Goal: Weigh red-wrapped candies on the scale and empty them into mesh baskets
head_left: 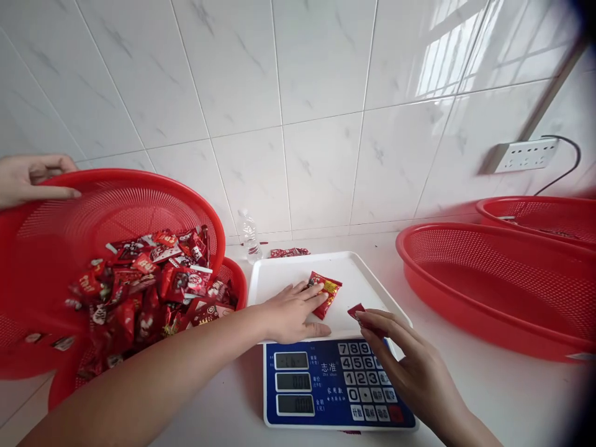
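A digital scale [330,413] with a blue keypad and a white tray [274,273] stands in front of me. My left hand [291,313] lies flat on the tray with its fingers spread, the fingertips over a red and yellow snack packet [331,288]. My right hand [414,360] is closed in a pinch on a small red packet [356,310] above the tray's right front part. At the left, another person's hand [41,177] grips the rim of a tilted red basket [139,180]. Many red packets [139,273] are spilling from it, some blurred by motion.
A second red basket [239,282] sits below the tilted one, holding packets. On the right stand a large red basket [456,230] and another red basket [535,202] behind it. A clear plastic bottle [250,236] is by the tiled wall, near a red packet strip [289,252].
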### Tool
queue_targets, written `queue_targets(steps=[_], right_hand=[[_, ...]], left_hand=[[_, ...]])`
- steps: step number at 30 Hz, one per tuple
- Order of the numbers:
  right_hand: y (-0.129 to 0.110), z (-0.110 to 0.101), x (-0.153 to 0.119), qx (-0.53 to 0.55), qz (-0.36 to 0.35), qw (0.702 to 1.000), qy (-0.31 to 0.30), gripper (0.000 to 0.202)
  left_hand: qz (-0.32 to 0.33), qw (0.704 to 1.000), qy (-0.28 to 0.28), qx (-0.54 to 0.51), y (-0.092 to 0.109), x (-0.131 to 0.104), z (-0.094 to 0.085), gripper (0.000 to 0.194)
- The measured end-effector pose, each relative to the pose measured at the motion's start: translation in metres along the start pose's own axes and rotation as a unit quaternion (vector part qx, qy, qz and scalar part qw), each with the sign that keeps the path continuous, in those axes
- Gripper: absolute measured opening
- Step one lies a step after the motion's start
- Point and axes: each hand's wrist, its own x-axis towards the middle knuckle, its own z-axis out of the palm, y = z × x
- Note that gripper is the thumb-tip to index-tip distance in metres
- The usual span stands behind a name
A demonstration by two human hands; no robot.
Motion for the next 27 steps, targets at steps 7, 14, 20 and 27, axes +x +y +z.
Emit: queue_targets(steps=[7, 14, 20, 27], right_hand=[[0.010, 0.004, -0.004, -0.111, -0.023, 0.993, -0.012, 0.034], [0.010, 0.005, -0.007, -0.128, -0.047, 0.990, -0.018, 0.038], [0.009, 0.004, -0.005, -0.101, -0.051, 0.993, -0.012, 0.032], [0.012, 0.006, -0.007, -0.066, -0.043, 0.997, 0.006, 0.032]], left_hand=[[-0.031, 0.987, 0.145, -0.055, -0.022, -0.039, -0.007, 0.053], [-0.210, 0.949, 0.209, -0.107, -0.078, -0.103, -0.011, 0.028], [-0.280, 0.957, 0.071, -0.005, -0.093, -0.121, 0.000, 0.063], [-0.262, 0.962, 0.062, 0.039, -0.092, -0.118, -0.016, 0.028]])
